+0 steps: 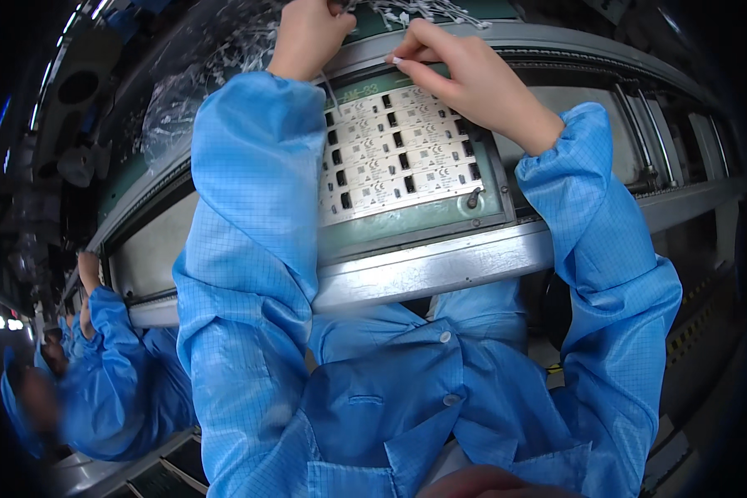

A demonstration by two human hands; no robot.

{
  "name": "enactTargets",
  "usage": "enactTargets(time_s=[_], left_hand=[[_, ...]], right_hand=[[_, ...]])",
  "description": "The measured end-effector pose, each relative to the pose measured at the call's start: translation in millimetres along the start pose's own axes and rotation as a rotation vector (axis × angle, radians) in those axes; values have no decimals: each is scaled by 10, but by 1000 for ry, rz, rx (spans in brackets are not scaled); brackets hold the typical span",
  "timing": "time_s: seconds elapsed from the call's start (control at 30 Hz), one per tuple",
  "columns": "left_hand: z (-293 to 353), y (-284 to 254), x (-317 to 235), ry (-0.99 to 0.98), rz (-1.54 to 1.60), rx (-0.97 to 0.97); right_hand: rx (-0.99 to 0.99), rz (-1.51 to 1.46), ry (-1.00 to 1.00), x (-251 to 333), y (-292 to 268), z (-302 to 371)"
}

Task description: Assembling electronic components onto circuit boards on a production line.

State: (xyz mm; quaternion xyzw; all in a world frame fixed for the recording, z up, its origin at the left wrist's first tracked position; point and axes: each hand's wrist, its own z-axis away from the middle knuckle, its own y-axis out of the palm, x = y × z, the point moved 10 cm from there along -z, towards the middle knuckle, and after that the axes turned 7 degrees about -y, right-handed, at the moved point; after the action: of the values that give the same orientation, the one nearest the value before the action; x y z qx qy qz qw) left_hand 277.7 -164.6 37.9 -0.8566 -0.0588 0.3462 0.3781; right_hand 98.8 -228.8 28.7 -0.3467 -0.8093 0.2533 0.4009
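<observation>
My left hand (309, 35) is at the top edge beside a pile of white wire leads with small connectors (427, 12). Its fingers look curled, but their tips are partly cut off, and what they hold is hidden. Thumb and forefinger of my right hand (473, 79) are pinched over the far edge of the panel, with a tiny white piece at their tips. Below both hands lies a panel of white-labelled circuit boards (390, 170) with black components, set in a green fixture (407, 217). One thin pale wire (330, 93) crosses the panel's far left corner.
A metal conveyor rail (440, 259) runs between my body and the fixture, and another rail (548, 37) lies beyond it. Clear plastic bags (178, 116) with more leads are at the far left. A co-worker in blue (129, 373) works along the line to the left.
</observation>
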Motion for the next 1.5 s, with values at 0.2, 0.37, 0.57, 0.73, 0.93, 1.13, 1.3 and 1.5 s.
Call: enactTargets(time_s=[0.2, 0.37, 0.57, 0.73, 0.93, 1.13, 1.3, 1.5], left_hand=[[364, -465, 109, -259, 408, 175], [845, -777, 210, -134, 406, 234], [1326, -753, 412, -396, 189, 465], [1325, -1054, -103, -435, 213, 237], [1352, -854, -83, -446, 578, 367], [1458, -790, -71, -458, 761, 418], [1470, -976, -190, -59, 505, 454], [1505, -1126, -441, 156, -87, 165]], right_hand=[[42, -3, -78, 85, 132, 18], [125, 370, -195, 124, 170, 136], [179, 276, -102, 113, 164, 106], [213, 313, -55, 129, 180, 108], [218, 338, -43, 136, 148, 126], [331, 405, -66, 340, 142, 138], [407, 426, -15, 400, 211, 166], [26, 317, 108, -177, -293, 87]])
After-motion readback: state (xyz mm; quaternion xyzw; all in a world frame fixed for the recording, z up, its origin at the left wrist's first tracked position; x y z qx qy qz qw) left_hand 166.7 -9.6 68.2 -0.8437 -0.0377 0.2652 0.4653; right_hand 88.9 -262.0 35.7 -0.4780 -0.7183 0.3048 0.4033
